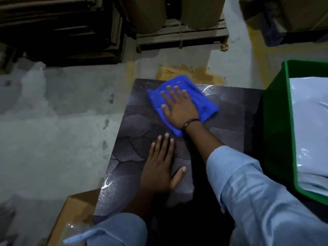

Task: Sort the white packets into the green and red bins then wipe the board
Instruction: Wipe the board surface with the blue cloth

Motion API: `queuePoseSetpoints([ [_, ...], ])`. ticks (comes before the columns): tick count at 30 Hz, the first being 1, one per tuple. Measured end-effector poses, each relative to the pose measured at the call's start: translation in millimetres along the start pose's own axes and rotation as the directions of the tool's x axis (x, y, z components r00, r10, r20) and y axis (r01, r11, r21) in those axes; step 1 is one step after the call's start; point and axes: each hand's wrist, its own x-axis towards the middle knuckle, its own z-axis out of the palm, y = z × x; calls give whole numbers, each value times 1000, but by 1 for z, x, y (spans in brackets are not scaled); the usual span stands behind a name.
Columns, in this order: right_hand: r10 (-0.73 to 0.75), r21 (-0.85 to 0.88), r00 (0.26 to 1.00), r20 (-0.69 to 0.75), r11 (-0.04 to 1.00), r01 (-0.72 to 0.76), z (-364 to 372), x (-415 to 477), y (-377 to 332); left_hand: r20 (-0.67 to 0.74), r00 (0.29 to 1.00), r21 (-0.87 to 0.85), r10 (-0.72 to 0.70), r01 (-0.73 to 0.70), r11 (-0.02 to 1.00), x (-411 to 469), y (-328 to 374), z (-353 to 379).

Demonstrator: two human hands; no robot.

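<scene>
A dark patterned board [134,125] lies in front of me. On its far part sits a folded blue cloth [205,102]. My right hand [179,107] presses flat on the cloth with the fingers spread. My left hand [159,166] rests flat on the bare board nearer to me, fingers straight. At the right edge stands the green bin [276,121], with white packets [312,130] stacked inside it. No red bin is in view.
A cardboard box [74,215] sits under the board's near left corner. Grey concrete floor [53,130] spreads to the left. A wooden pallet [182,34] with brown rolls and dark stacked crates stand at the back.
</scene>
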Motion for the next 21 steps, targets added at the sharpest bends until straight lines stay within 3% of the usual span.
queuePoseSetpoints([
  [3, 249, 17, 966, -74, 968, -249, -7, -25, 44, 12, 1000, 9, -7, 7, 1000, 1, 2, -4],
  [6, 358, 12, 926, -116, 933, -359, -7, -81, 49, 26, 999, 11, -19, 19, 1000, 1, 4, -5],
  [12, 285, -71, 958, -5, 956, -285, 3, -209, -8, 8, 1000, 2, 7, -7, 1000, 2, 0, -3],
  [15, 301, -65, 953, -16, 951, -301, 0, -196, -6, 16, 1000, 3, 14, -14, 1000, 2, -1, -4],
  [21, 374, -25, 925, -65, 926, -376, -3, -75, 26, 29, 999, 0, -12, 12, 1000, 2, 1, -4],
])
